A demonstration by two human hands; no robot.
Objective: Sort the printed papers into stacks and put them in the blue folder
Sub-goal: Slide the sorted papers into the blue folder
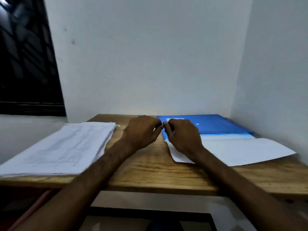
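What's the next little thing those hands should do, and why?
Probably lift the cover of the blue folder. The left hand and right hand curl together at its left edge, white sheets stick out at its near side, and a stack of printed papers lies on the left of the table.

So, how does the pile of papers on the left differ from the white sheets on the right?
The pile is thick, many pages; the sheets are thin, only a few. The pile shows faint print on top; the sheets look blank. The pile lies apart from the blue folder; the sheets meet its near edge. Both are white and lie flat on the table.
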